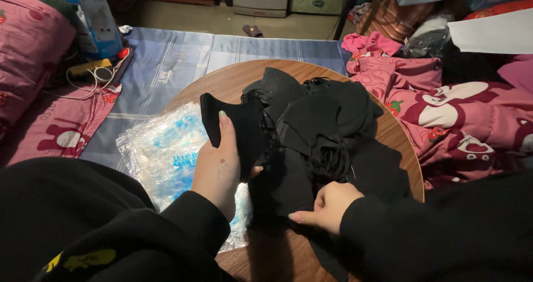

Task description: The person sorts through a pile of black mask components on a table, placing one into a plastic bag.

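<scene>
On the round wooden table my heap of black masks sprawls. My left hand grips one mask upright; my right hand pinches another's edge. Tangled ear loops could drag extras along.

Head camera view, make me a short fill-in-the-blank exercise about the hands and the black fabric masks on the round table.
1. The left hand holds up one black fabric mask by its ____ edge.
2. The right hand rests on the ____ of black masks.
3. The round wooden table is ____ in colour.
4. Clear plastic bags lie ____ the left hand.

Missing words: left; pile; brown; under
</scene>
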